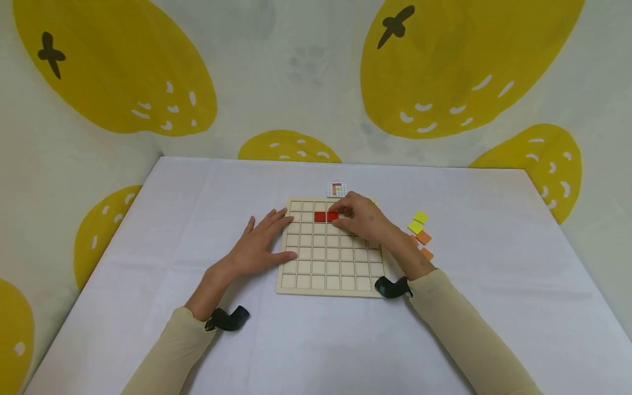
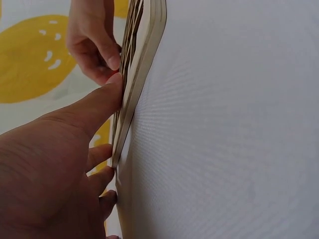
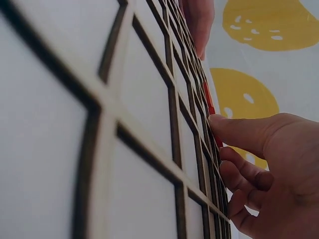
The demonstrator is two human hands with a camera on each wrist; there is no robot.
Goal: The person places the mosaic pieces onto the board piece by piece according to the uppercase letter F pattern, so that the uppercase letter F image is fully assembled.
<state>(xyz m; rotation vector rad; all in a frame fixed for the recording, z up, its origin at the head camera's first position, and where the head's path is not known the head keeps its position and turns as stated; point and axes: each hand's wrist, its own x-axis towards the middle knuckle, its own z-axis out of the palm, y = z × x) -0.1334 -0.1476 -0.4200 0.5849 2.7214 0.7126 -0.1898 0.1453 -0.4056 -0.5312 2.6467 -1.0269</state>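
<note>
A square wooden grid board (image 1: 326, 269) lies on the white table. Two red square tiles sit side by side near its far edge; the left red tile (image 1: 320, 216) is in full view. My right hand (image 1: 362, 219) pinches the right red tile (image 1: 333, 216) between thumb and fingers, low over the board. In the right wrist view the thumb (image 3: 244, 132) touches red, with the other fingers curled below. My left hand (image 1: 257, 247) has its fingers spread at the board's left edge, thumb on the frame. The left wrist view shows that thumb (image 2: 94, 107) against the rim.
A small pattern card (image 1: 337, 189) with a coloured figure on a grid lies just beyond the board. Right of the board lie yellow tiles (image 1: 421, 217) and orange tiles (image 1: 423, 237), partly behind the right forearm. A painted wall (image 1: 296, 66) stands behind the table.
</note>
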